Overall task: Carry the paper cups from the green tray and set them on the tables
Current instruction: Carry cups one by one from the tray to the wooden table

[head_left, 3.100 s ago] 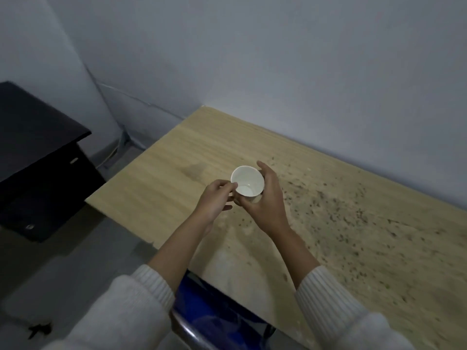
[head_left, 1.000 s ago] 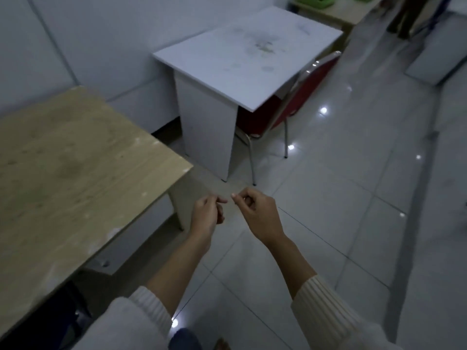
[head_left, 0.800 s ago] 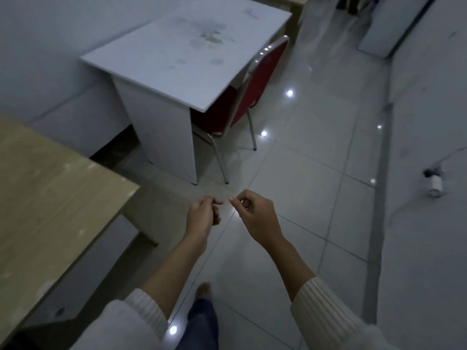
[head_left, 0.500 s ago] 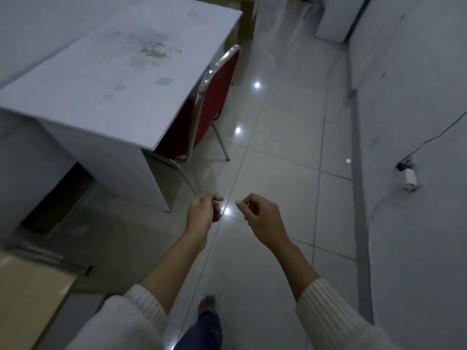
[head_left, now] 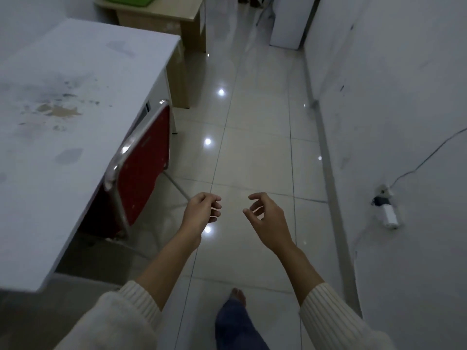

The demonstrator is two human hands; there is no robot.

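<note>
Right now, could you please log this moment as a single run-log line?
place: tiled aisle | ahead: green plastic tray on light wooden table | left hand: empty, loosely curled | right hand: empty, loosely curled | cups held: none

A red chair (head_left: 144, 160) with a shiny metal frame stands at the left centre of the frame, its backrest towards the aisle. Glossy pale floor tiles (head_left: 252, 152) run up the middle and show several small bright light reflections (head_left: 207, 141). A white wall (head_left: 404, 97) fills the right side, with a grey strip (head_left: 326, 147) along its base. Low on that wall, at the right edge, a white adapter (head_left: 389, 215) hangs just below a socket, and a thin cable (head_left: 424, 160) climbs from it towards the upper right. A white cabinet (head_left: 288, 24) stands at the top centre.
</note>
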